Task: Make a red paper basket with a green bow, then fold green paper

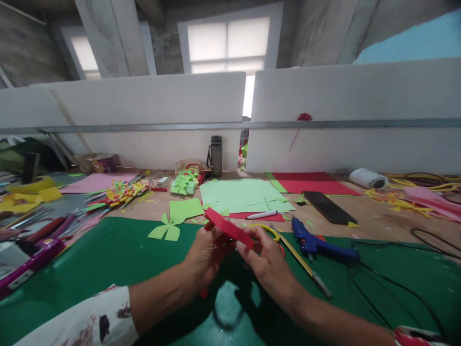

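Currently both hands are closed on one red paper strip [229, 228], held above the green cutting mat [108, 259] near the middle of the counter [378, 218]. Left hand [205, 254] pinches the strip's lower left portion, fingers curled under it; right hand [264, 262] grips the right end between thumb and fingertips. Strip runs tilted, upper left to lower right, and looks like a folded or doubled piece of red paper; whether a crease is fully pressed cannot be told. Judgement: the step in hand is shaping or folding the strip, midway, since both hands are engaged and no tool is held. Within reach on the mat: yellow-handled scissors [268, 229] just behind the right hand, a metal ruler [304, 264] lying diagonally to its right, a blue glue gun [319, 245] beyond the ruler with its cord trailing right. A green paper cutout [166, 231] lies at the mat's far edge; light green sheets [241, 194] and a white pen [261, 215] sit behind. Judgement: a next move would call for steady pinch at both ends so the strip stays aligned, and one hand freed only once the other fully supports the paper.
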Motion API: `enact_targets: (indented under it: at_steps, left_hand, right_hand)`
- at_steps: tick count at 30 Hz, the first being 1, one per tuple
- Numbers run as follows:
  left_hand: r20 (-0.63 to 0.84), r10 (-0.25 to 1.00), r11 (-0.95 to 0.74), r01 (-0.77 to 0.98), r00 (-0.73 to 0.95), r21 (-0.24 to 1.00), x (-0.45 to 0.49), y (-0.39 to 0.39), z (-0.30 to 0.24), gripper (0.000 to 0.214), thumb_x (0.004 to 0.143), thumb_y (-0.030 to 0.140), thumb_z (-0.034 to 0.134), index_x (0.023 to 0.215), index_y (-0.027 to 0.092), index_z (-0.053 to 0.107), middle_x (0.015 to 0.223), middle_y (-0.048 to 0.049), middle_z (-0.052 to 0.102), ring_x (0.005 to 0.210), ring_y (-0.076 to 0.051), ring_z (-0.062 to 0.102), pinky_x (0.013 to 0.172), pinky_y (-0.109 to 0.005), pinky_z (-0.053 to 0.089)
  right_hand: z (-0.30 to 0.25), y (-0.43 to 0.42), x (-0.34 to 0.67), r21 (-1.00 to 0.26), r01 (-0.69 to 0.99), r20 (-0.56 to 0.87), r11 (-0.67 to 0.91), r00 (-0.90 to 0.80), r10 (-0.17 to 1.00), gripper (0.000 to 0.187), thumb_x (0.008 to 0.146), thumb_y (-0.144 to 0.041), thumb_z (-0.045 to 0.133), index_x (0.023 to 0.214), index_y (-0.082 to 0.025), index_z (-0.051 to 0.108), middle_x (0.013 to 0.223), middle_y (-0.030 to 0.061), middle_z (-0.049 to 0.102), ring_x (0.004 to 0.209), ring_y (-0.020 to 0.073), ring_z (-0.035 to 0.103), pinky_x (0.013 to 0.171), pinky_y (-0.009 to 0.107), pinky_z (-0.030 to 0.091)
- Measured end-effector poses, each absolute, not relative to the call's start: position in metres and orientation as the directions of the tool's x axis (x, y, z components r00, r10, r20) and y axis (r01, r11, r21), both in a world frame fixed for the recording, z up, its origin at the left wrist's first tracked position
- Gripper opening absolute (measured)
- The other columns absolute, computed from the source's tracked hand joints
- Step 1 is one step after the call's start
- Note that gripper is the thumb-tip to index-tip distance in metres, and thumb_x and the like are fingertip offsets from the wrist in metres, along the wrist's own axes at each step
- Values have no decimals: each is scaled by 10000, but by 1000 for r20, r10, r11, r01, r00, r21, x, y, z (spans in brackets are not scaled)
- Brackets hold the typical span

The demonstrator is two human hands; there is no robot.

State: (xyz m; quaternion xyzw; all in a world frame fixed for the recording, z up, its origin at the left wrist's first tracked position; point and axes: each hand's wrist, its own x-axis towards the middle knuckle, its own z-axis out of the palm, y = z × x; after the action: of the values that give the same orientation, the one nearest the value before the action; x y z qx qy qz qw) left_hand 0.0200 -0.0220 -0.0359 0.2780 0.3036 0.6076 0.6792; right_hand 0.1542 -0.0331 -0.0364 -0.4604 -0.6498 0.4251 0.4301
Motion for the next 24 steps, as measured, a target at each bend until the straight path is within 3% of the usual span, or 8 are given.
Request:
enact_targets:
  at_steps: [3,5,10,16,19,24]
  left_hand:
    - [-79,992,123,-645,97,754,17,-16,-34,237,700,292,728,792,133,577,726,-28,628,669,-156,598,671,-290,514]
    - [-103,986,161,-630,128,760,13,-13,-33,247,706,324,715,775,123,588,713,-42,637,633,-164,599,630,-302,517]
    - [-185,966,257,-596,181,761,7,-14,-29,272,702,342,710,827,121,615,738,-68,664,632,-182,623,575,-287,504]
    - [-303,898,431,-503,318,749,5,-20,-29,236,753,339,627,869,134,634,741,-48,656,650,-171,620,604,-288,503]
    - [-323,863,484,-456,389,747,3,-20,-31,293,697,335,683,908,137,638,779,-54,660,665,-185,628,616,-310,510]
    - [-265,864,442,-391,428,808,1,-19,-34,426,652,288,720,1041,165,598,803,-55,649,667,-201,621,530,-310,508]
  right_hand:
    - [-38,-38,155,-863,308,321,400,-276,906,228,799,-213,558,1019,-214,500,1032,48,627,948,200,615,790,340,519]
    - [-38,-39,157,-786,354,410,507,-316,856,337,778,-135,551,1097,-228,495,1094,49,621,1003,197,606,789,320,528]
    - [-36,-34,163,-627,443,540,641,-346,767,411,791,-124,564,1178,-234,481,1193,71,570,1063,209,584,843,348,527]
    - [-28,-23,174,-425,476,542,770,-548,638,704,729,-175,697,1344,-219,356,1360,134,444,1281,275,401,1030,480,387]
    - [-27,-20,177,-339,457,508,823,-647,569,661,732,-235,713,1321,-184,417,1398,163,381,1309,287,355,1043,473,365]
    - [-28,-16,176,-314,443,493,840,-680,543,585,739,-259,693,1268,-149,470,1344,167,448,1263,272,408,1030,438,380]
